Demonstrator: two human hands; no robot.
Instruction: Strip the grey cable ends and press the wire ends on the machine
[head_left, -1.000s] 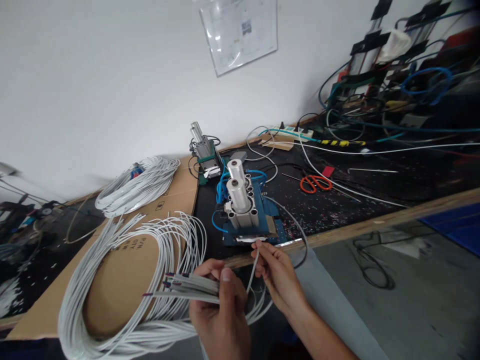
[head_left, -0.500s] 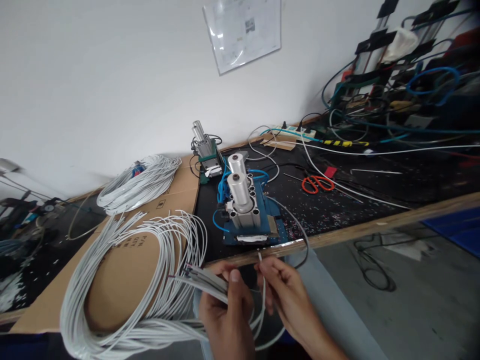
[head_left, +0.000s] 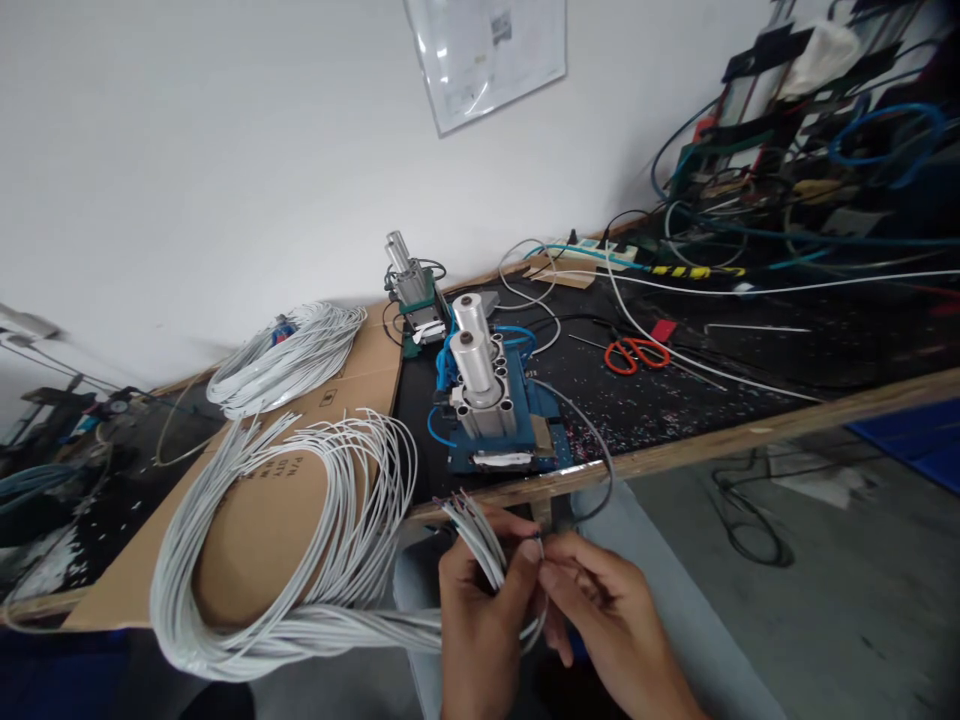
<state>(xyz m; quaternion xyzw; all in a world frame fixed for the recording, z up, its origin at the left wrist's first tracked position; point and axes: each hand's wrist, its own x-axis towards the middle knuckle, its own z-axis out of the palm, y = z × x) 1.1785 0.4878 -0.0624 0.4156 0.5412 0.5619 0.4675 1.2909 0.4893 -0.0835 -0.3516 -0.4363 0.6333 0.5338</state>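
Observation:
My left hand is closed round a bunch of white cables, whose ends, with small coloured wire tips, stick up past the fingers. Close against it, my right hand pinches a single white cable near its end, where a dark tip shows between the fingertips of both hands. From the left hand the bundle runs left into a large coil of white cable, which lies on flattened cardboard. Just beyond my hands, a blue-based press with metal cylinders stands at the bench edge.
Another coil of white cable lies behind on the cardboard, beside a smaller press. Orange-handled scissors and a thin metal rod lie on the black bench. Hoses and a power strip run along the back.
My right hand has come in against my left, bringing the single cable's end to the left fingertips. The held bunch now points more upright. The view has shifted slightly.

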